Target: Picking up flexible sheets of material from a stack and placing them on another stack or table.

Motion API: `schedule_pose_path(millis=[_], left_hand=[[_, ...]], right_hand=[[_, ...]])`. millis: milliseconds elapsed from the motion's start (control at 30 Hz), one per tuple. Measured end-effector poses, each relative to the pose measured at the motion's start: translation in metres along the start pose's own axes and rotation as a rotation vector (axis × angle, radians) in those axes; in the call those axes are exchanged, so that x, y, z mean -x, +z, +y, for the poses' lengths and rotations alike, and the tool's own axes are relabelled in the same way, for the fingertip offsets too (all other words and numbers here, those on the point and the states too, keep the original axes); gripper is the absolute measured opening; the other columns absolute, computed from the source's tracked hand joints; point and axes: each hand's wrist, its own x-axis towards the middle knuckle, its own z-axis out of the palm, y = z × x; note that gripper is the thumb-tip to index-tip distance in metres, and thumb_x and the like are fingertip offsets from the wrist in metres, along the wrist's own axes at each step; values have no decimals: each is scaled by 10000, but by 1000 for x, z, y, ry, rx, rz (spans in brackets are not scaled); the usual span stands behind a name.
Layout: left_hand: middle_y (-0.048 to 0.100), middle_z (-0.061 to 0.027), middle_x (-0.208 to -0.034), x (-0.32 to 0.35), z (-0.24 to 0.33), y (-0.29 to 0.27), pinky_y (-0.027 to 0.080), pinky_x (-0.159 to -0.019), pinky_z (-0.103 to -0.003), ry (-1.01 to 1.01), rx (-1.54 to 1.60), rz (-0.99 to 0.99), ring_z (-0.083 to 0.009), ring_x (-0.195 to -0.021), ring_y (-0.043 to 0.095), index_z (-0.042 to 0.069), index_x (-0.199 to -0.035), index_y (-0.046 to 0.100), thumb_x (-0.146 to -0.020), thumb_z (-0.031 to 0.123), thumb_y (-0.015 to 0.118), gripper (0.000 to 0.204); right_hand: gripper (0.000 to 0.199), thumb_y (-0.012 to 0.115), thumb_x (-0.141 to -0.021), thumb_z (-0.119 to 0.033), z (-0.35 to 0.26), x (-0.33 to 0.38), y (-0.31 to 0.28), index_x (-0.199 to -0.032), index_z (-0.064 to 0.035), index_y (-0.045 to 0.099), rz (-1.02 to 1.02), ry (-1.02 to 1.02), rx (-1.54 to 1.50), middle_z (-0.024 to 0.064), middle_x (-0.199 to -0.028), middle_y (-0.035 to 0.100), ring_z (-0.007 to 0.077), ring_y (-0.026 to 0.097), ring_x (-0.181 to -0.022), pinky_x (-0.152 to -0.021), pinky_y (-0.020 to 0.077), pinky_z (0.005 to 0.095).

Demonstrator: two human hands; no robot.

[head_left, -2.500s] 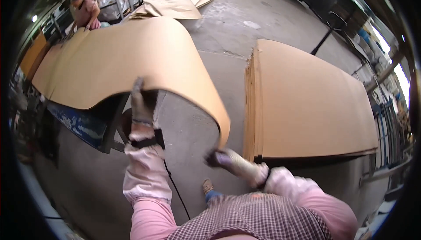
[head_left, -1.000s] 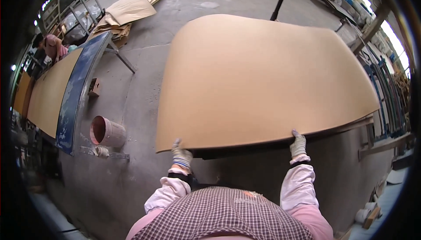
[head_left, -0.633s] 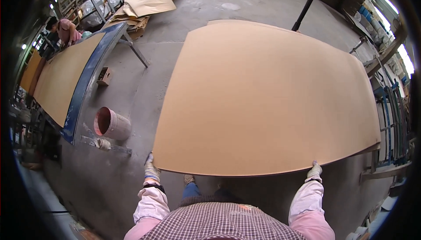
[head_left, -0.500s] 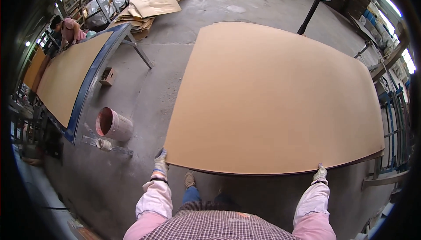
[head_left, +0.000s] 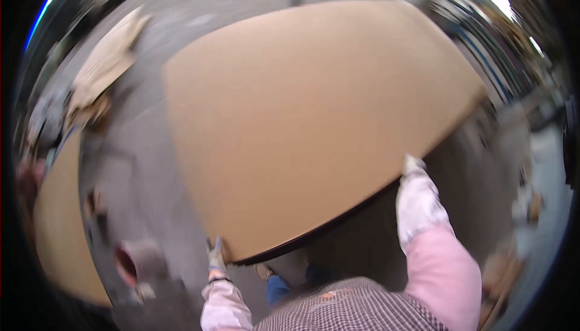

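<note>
A large tan sheet, like fibreboard or cardboard [head_left: 314, 125], spreads out in front of me with a dark lower edge along its near side. At its near left corner, my gloved left hand [head_left: 215, 255] is closed, gripping the edge. Farther right on the same near edge, my gloved right hand [head_left: 412, 165] also grips the sheet. Fingers of both hands are hidden below the board, and what bears its far side cannot be seen. Motion blur softens the whole picture.
On the left stands a table with another tan sheet [head_left: 57, 222], and a pinkish bucket [head_left: 142, 261] lies on the floor near it. Crumpled tan sheets [head_left: 109, 59] are piled at the far left. Metal racks [head_left: 483, 59] stand at the right, beside a pale surface [head_left: 547, 180].
My view has swung to the right, so the bucket, table and piled sheets now appear farther left. The sheet's near edge slants up to the right, with both hands still on it.
</note>
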Motion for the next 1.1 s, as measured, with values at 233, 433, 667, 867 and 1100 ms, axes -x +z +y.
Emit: schedule_pose_path(millis=[233, 433, 667, 867, 1100], left_hand=[[392, -91, -1220, -6, 5, 14, 408, -825, -421, -119, 196, -299, -276, -1036, 444, 149, -1279, 221, -734, 484, 538, 713], [403, -102, -1215, -9, 9, -5, 404, -828, -458, -198, 167, -311, -302, -1036, 447, 154, -1276, 225, -694, 523, 553, 763], [416, -81, -1210, 23, 15, 21, 411, -822, -404, -311, 241, -282, -267, -1027, 451, 177, -1286, 222, -711, 535, 532, 745], [545, -127, -947, 9, 2, 8, 494, -645, -311, -334, 335, -361, -234, -818, 562, 89, -1102, 435, -816, 358, 488, 396], [344, -142, -1252, 7, 10, -106, 267, -954, -349, -241, -171, 498, -275, -1171, 309, 51, -1277, 197, -681, 560, 550, 860]], right_hand=[[906, 499, -659, -633, -77, 72, -26, -1271, -21, 229, 19, 461, 138, 156, -1333, 192, 270, 151, -1243, -1017, 95, 368], [843, 624, -613, -556, -42, 61, -22, -1169, 28, 381, 38, 274, -8, 200, -1202, 404, 335, 328, -1149, -964, 238, 389], [827, 723, -565, -449, -9, 42, -54, -1139, 49, 397, 87, 199, 0, 197, -1140, 456, 304, 398, -1099, -926, 312, 381], [572, 411, -768, -555, -3, 21, -7, -995, -41, 521, 20, 101, 435, 82, -779, 572, 240, 538, -679, -806, 380, 382], [484, 420, -851, -309, -27, 114, -31, -1221, -9, 337, -437, -67, 342, 113, -1204, 400, 222, 391, -1099, -936, 303, 351]])
